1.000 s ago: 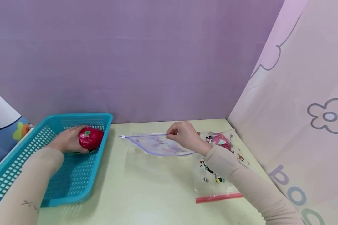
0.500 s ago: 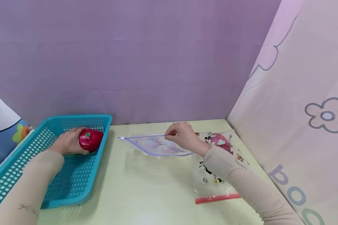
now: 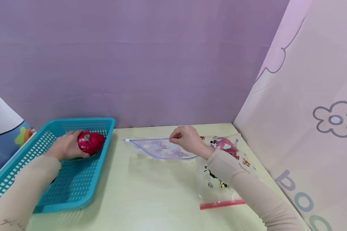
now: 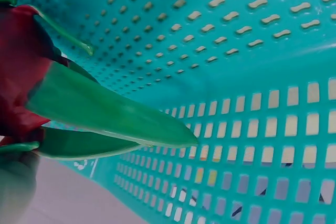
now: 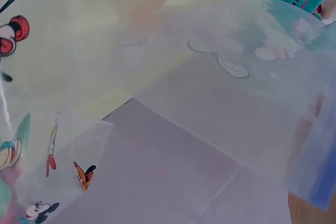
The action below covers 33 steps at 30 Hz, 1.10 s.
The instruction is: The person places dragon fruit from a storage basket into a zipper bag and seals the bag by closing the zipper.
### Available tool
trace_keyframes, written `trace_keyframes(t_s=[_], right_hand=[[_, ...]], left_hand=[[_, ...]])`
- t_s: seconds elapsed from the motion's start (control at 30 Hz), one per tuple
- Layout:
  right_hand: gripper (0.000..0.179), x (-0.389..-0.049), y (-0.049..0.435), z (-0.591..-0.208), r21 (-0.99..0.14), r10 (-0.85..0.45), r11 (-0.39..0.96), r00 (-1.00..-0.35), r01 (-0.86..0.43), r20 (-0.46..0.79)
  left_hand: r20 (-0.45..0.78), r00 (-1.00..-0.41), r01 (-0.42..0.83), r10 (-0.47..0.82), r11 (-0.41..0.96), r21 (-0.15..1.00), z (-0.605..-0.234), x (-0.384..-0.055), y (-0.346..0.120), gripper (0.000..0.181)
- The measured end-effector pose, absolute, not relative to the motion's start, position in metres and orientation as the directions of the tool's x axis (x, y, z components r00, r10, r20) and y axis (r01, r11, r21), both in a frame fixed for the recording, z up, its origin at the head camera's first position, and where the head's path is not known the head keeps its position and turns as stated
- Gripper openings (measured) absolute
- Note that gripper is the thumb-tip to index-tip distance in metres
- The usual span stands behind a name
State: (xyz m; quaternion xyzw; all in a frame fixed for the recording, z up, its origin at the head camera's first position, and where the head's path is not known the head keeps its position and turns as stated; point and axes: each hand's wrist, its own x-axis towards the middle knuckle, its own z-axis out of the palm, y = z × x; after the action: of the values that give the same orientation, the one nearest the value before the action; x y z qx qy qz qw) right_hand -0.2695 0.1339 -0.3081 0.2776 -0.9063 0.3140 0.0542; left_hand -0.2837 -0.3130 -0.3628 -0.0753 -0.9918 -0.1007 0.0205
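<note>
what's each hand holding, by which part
Left hand grips a glossy round green-leaved red fruit by its left side; right hand pinches a purple-rimmed clear plastic bag at its far rim.

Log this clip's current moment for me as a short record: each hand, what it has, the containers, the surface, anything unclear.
Left hand: grips the red fruit-shaped item with green leaf-like tips, inside the basket
Right hand: pinches the edge of the purple-edged bag
Purple-edged bag: clear, mouth edges parted
Basket: teal, perforated, on the person's left
Red-edged bag: clear, cartoon-printed, lying on the right
Surface: pale yellow table
Backdrop: purple cloth
Unclear: whether the fruit-shaped item touches the basket floor
</note>
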Motion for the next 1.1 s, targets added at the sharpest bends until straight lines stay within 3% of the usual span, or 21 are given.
trace_keyframes(t_s=[1.1], right_hand=[[0.005, -0.274, 0.136, -0.318, -0.569, -0.472, 0.613, -0.831, -0.548, 0.292]], left_hand=[[0.22, -0.972, 0.132, 0.078, 0.961, 0.243, -0.29, -0.211, -0.25, 0.114]])
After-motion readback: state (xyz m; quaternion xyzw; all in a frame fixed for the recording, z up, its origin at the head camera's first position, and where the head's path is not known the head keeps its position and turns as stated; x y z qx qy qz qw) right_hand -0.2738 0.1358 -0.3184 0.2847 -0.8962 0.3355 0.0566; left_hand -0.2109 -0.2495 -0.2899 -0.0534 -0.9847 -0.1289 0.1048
